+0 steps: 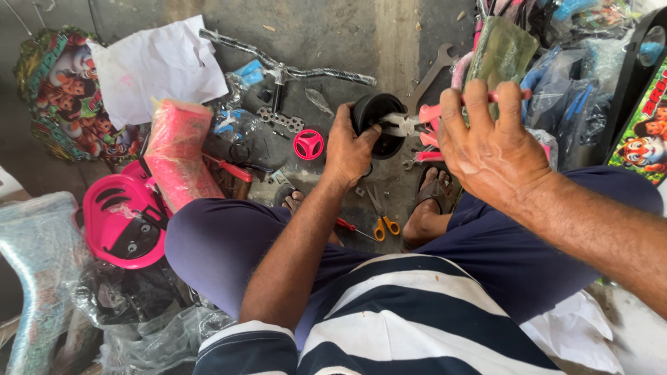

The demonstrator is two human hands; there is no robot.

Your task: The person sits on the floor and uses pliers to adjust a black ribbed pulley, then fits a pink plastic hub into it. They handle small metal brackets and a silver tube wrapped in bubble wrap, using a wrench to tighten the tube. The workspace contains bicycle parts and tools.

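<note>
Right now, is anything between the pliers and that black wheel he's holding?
Nothing visible. The left hand holds the black wheel, and the red-handled pliers in the right hand already reach the wheel's face, with no other part between them.

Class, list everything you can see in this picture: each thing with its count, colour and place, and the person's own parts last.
Wheel: one, black, centre, gripped by the left hand.
Pliers: one, pink-handled, at the wheel, worked by the right hand.
Handlebar: one, grey, top centre floor.
Spanner: one, grey, top, right of handlebar.
Small steering wheel: one, pink, floor left of wheel.
Scissors: one, orange-handled, between the feet.
Seat: one, pink, left.
Wrapped part: one, pink, above seat.
Paper: one, white, top left.
Left hand: one, on wheel.
Right hand: one, on pliers.
</note>
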